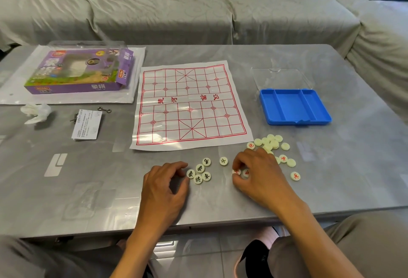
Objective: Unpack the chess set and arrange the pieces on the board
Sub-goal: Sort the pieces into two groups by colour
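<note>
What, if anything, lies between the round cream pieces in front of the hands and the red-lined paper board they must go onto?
Nothing visible does. The black-marked cream pieces by the left hand and the red-marked piece pinched by the right hand sit just below the red-lined paper board, with only bare grey table between. The board carries no pieces.
</note>
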{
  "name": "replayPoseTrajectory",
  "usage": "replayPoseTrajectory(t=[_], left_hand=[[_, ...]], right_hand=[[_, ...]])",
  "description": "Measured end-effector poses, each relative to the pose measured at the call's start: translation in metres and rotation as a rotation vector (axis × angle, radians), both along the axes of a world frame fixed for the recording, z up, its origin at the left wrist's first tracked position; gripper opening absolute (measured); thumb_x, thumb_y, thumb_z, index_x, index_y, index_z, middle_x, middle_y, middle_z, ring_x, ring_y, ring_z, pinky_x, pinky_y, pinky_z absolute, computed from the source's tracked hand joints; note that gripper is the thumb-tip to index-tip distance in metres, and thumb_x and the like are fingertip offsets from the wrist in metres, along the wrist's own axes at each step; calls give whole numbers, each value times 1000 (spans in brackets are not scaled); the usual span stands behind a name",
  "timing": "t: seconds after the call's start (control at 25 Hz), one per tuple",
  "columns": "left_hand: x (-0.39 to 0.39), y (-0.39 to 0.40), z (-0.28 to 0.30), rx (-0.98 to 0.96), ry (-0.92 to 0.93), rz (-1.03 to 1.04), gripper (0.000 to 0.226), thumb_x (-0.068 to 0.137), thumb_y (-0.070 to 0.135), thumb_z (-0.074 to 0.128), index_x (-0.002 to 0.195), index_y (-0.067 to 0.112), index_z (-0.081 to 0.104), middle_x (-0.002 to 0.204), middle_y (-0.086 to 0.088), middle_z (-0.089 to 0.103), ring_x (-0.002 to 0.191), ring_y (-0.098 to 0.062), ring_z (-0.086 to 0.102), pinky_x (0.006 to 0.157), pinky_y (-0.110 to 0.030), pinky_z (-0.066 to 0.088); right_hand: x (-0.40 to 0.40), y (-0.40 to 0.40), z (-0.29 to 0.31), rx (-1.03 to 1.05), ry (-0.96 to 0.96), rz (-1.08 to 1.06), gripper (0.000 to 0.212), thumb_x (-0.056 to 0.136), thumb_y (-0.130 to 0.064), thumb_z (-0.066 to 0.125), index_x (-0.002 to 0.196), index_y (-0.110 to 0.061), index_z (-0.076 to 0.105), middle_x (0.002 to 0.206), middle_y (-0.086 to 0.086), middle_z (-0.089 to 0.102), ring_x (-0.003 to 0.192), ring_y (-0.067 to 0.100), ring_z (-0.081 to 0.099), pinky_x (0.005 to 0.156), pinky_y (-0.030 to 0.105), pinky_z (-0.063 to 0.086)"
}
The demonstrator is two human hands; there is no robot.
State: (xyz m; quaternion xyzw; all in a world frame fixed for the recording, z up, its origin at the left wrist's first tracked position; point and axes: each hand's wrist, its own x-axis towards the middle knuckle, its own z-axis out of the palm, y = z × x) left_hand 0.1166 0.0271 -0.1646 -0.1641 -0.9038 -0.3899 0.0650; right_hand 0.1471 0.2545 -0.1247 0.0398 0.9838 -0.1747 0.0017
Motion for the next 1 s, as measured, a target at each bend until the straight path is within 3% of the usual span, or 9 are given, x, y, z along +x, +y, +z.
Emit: replayPoseTrajectory(t=[0.08, 0.2, 0.36, 0.56, 0.76, 0.88, 1.0], left_hand=[[0, 0, 0, 2, -4, 1, 29, 81, 35, 61, 108, 26, 66, 94, 17, 64, 88, -6, 53, 83, -27, 42], [0, 0, 1, -1, -5, -1, 29, 81, 36, 61, 108, 27, 65, 94, 17, 63, 88, -4, 52, 83, -24, 40], [0, 0, 0, -3, -15, 2, 29, 81, 37, 61, 109, 27, 65, 95, 17, 64, 89, -5, 53, 83, -25, 41], [1, 1, 2, -1, -14, -3, 29, 81, 36, 60, 108, 26, 65, 96, 15, 65, 89, -5, 52, 83, -27, 42], [1, 0, 1, 6, -14, -10, 30, 81, 35, 61, 109, 25, 65, 94, 15, 64, 88, -7, 53, 83, -33, 45], [1, 0, 2, 2, -8, -15, 30, 80, 34, 61, 109, 26, 64, 94, 17, 62, 89, -6, 52, 83, -35, 47], [1, 0, 3, 4, -18, -13, 30, 81, 34, 60, 109, 26, 64, 94, 16, 63, 89, -6, 52, 83, -37, 48]], right_hand=[[1, 2, 2, -40, -40, -27, 14, 83, -35, 59, 96, -30, 56, 94, -13, 55, 90, 8, 44, 80, 26, 40], [3, 12, 5, 70, -90, -59, 19, 82, -38, 60, 100, -32, 55, 101, -11, 58, 92, 8, 45, 83, 28, 39], [-2, 14, 0, 54, -3, -62, 32, 88, -44, 56, 118, -33, 57, 115, -11, 58, 103, 11, 47, 89, 29, 38], [-9, -17, -12, 18, 100, 82, 28, 94, -36, 52, 118, -28, 65, 108, -6, 63, 97, 18, 50, 79, 30, 36], [0, 56, 6, -30, 98, -322, 18, 94, -29, 56, 109, -31, 66, 111, -7, 65, 96, 8, 48, 81, 22, 39], [9, 75, 7, -41, -3, -354, 18, 92, -25, 57, 103, -34, 68, 110, -9, 67, 99, 12, 54, 87, 29, 47], [12, 65, 3, -31, -65, -311, 18, 92, -30, 59, 107, -33, 69, 111, -8, 67, 96, 10, 55, 86, 26, 48]])
